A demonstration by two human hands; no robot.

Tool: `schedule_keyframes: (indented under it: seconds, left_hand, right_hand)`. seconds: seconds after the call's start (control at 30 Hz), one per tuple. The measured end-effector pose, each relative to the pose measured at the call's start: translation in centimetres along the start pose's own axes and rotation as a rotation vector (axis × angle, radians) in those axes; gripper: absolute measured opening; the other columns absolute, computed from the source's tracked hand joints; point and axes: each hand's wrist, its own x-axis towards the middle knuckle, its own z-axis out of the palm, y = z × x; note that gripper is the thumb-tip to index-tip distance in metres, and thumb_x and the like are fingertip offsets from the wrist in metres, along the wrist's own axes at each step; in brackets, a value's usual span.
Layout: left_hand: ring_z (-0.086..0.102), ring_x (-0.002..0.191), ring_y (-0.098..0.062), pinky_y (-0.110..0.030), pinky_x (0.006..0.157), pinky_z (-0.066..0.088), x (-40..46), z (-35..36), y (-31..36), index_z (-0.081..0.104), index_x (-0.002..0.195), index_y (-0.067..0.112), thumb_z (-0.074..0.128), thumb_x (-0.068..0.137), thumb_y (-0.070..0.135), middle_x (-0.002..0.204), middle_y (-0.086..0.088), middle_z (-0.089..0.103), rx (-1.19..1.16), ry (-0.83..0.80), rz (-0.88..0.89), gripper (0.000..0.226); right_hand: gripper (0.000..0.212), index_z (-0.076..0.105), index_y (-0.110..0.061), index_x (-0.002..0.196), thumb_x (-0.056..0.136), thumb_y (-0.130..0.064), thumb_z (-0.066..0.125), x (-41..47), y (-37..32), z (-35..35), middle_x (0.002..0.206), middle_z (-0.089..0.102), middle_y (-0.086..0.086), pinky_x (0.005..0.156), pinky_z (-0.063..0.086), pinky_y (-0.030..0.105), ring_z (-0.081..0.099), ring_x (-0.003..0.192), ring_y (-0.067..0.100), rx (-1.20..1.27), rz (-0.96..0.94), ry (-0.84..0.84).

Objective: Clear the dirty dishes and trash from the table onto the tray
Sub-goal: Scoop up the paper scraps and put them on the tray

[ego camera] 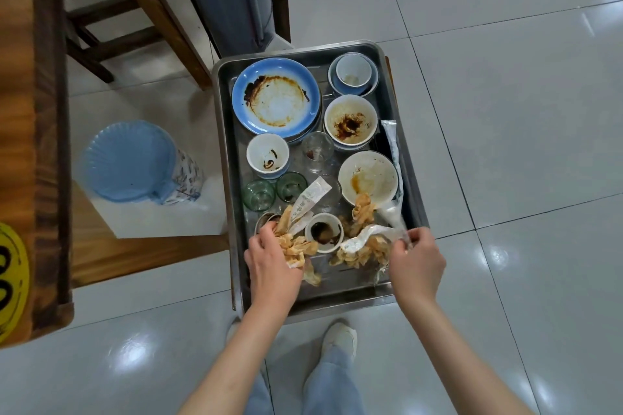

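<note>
tray (225, 131): I see brushed metal with a dull sheen, under both grips.
napkins (296, 248): crumpled paper, matt and stained tan, in my left hand (269, 259) grip.
wrapper (392, 216): clear crinkly plastic film, glossy, pinched in my right hand (416, 258) grip.
blue plate (275, 98): glazed ceramic, shiny, smeared brown, far beyond the left grip.
glasses (259, 194): greenish clear glass, smooth, just beyond the left grip.
floor (505, 44): polished tile, mirror-glossy, to the right of the right grip.
worktop (20, 111): varnished wood, grainy, well left of the left grip.
</note>
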Motion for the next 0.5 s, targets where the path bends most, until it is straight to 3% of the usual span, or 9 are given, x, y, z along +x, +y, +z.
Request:
schedule_keyframes:
  seconds: [0.1,0.2,0.33,0.43,0.5]
  left_hand:
    - [0.03,0.12,-0.025,-0.034,0.097,0.035,-0.5,-0.2,-0.5,0.02,0.139,0.022,0.081,0.065,0.035,0.133,-0.01,0.035,0.093,0.035,0.013,0.096]
    - [0.031,0.12,-0.025,-0.035,0.101,0.033,-0.9,-0.5,-0.9,0.017,0.143,0.021,0.08,0.061,0.047,0.134,-0.01,0.034,0.225,0.078,0.051,0.106]
    - [0.03,0.124,-0.025,-0.036,0.103,0.034,-1.4,-0.8,-1.4,0.011,0.146,0.027,0.081,0.059,0.052,0.138,-0.01,0.029,0.319,0.048,0.069,0.115]
    - [0.032,0.125,-0.026,-0.039,0.101,0.037,-1.7,-1.1,-1.6,0.017,0.147,0.029,0.08,0.06,0.051,0.141,-0.01,0.031,0.355,0.067,0.134,0.109]
    - [0.036,0.126,-0.028,-0.042,0.099,0.039,-1.5,-1.3,-1.6,0.025,0.146,0.028,0.081,0.061,0.048,0.144,-0.01,0.035,0.371,0.101,0.225,0.104]
  right_hand:
    - [0.004,0.053,-0.007,0.084,0.085,-0.004,0.051,0.6,0.4,-0.2,0.073,0.053,0.002,0.063,0.032,0.028,0.05,0.072,0.026,0.124,0.26,0.064]
    - [0.005,0.049,-0.01,0.091,0.088,-0.006,0.05,0.9,0.9,-0.5,0.083,0.054,0.006,0.065,0.034,0.029,0.049,0.074,0.025,0.166,0.359,0.102]
    - [0.012,0.042,-0.014,0.097,0.09,-0.009,0.05,0.6,0.8,-0.2,0.082,0.058,0.009,0.056,0.033,0.029,0.051,0.069,0.027,0.14,0.219,0.091]
    - [0.008,0.047,-0.015,0.094,0.091,-0.009,0.05,0.2,0.8,0.4,0.081,0.06,0.006,0.055,0.036,0.029,0.056,0.071,0.027,-0.023,-0.015,-0.061]
    - [0.014,0.05,-0.015,0.105,0.092,-0.009,0.047,0.1,0.6,0.9,0.085,0.06,0.006,0.057,0.043,0.031,0.058,0.076,0.027,-0.182,-0.107,-0.171]
